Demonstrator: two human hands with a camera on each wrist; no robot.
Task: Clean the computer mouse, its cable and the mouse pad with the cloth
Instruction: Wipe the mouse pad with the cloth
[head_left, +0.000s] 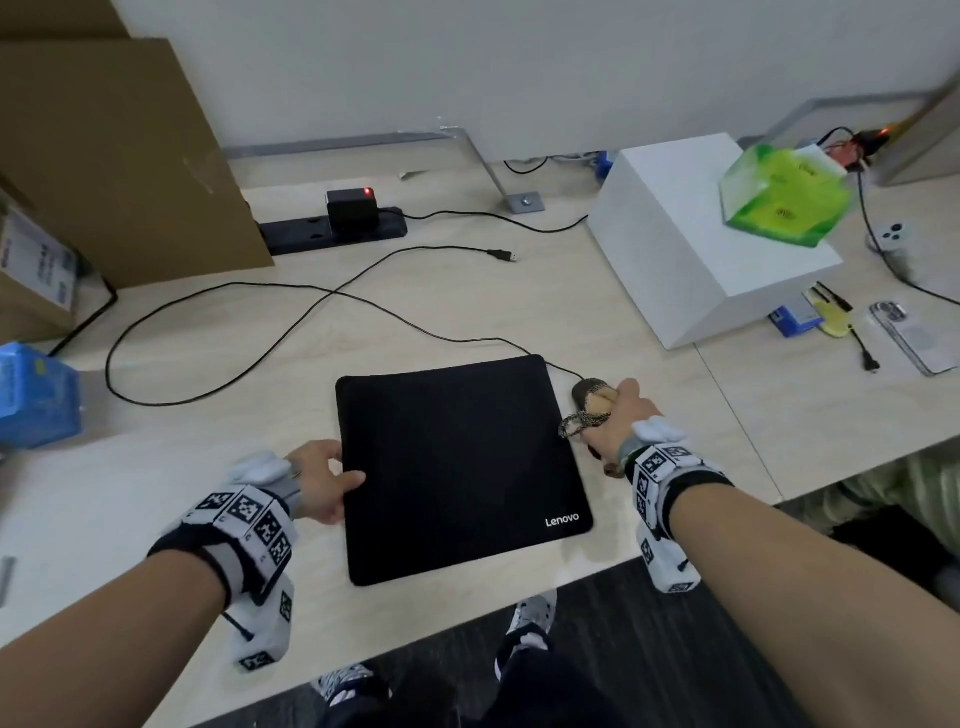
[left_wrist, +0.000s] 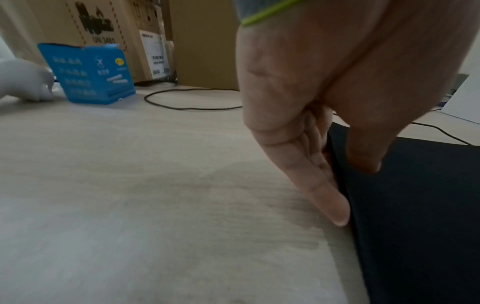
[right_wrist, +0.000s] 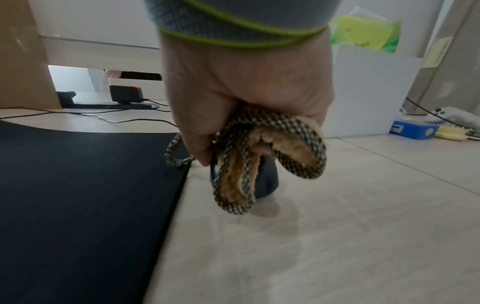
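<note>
Right hand (head_left: 621, 421): lower right of centre in the head view, fingers curled round a bunched cloth (right_wrist: 270, 156) with a checked border; it also covers the computer mouse (right_wrist: 267, 179).
Computer mouse: dark body on the table (head_left: 727, 415), just beside the right edge of the mouse pad (head_left: 457, 462), directly under the right hand's fingers. Whether the fingers grip the body or only press the cloth against it cannot be told.
Mouse long axis: runs away from the person, cable end toward the top of the frame.
Cable (head_left: 218, 291): leaves the far end of the mouse, loops across the upper left of the table, ends in a free USB plug (head_left: 503, 254) at upper centre.
Left hand (head_left: 324, 480): at the pad's left edge, thumb on top and fingers (left_wrist: 327, 197) along the edge, holding nothing else.
Mouse pad: black, flat, centre of the frame, between the two hands.
Judgement: the right hand is nearer the mouse and cable; the left appears placed to steady the pad.
</note>
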